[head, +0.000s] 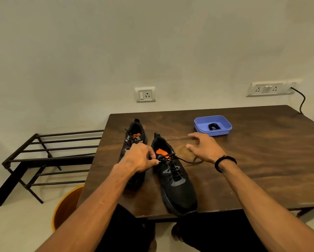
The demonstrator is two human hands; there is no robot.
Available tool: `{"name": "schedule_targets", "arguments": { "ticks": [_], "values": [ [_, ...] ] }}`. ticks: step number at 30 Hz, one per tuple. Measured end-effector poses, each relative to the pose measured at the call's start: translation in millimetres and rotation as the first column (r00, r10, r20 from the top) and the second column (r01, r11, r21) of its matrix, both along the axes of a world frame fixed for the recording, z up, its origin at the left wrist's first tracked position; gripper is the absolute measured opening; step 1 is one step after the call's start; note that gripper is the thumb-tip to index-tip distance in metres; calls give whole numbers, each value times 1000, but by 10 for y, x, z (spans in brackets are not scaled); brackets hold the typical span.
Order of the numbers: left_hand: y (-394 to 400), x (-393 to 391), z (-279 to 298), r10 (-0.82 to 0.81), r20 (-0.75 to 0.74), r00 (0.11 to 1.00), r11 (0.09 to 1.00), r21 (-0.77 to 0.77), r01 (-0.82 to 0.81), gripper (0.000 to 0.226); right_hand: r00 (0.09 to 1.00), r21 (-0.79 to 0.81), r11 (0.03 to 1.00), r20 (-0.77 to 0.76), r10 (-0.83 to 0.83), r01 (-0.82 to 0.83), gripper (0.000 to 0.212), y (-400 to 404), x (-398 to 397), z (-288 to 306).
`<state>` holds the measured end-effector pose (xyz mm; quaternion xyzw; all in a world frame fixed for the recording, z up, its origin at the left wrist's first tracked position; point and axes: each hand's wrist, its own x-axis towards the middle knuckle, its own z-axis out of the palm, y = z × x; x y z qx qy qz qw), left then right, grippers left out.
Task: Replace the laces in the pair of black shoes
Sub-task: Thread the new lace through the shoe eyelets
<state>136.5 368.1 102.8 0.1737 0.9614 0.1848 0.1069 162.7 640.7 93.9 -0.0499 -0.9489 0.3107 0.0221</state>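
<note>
1. The left hand (pixel 141 157) pinches the lace (pixel 181 159) at the top eyelets of the nearer shoe (pixel 176 180), fingers curled round the strand, probably to keep the shoe from shifting as the lace comes free.
2. The right hand (pixel 204 148) hovers spread and empty just at three o'clock from that shoe's collar, fingers relaxed. One loose end of the lace trails across the table (pixel 261 160) to a spot beneath its wrist, which wears a dark band (pixel 225 162).
3. The other shoe (pixel 133 142) lies just at nine o'clock from the first, partly hidden by the left hand. Its lace looks loosened at the top too, an end sticking out toward eleven o'clock.
4. Both shoes sit heel-away, toes toward the person, so the eyelet rows open up toward the hands.
5. A blue tray (pixel 199 124) rests at one o'clock from the shoes, well apart, holding a dark coiled bundle (pixel 214 126), likely the replacement laces, within reach of the right hand.
6. Judged from this, the old laces are only starting to come out.
</note>
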Motion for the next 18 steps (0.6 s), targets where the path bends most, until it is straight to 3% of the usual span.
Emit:
{"name": "schedule_targets", "arguments": {
  "ticks": [3, 5, 10, 15, 18],
  "values": [
    [124, 38, -17, -38, 46, 998, 996, 81, 34, 16, 956, -31, 967, 145, 254, -252, 39, -180, 41, 63],
    [155, 38, -27, -11, 26, 1000, 995, 99, 9, 16, 941, -18, 956, 175, 290, -291, 31, -280, 49, 45],
    [174, 11, -62, 31, 30, 999, 980, 195, -36, 14, 953, -27, 962, 137, 271, -270, 21, -359, 61, 34],
    [378, 2, -73, 85, -56, 995, 947, 315, -63, 9, 972, -56, 984, 155, 179, -172, 16, -397, 93, 36],
    [508, -36, -33, 76, 21, 997, 939, 334, -79, 10, 986, -72, 995, 145, 85, -75, 11, -298, 85, 58]
  ]
}}
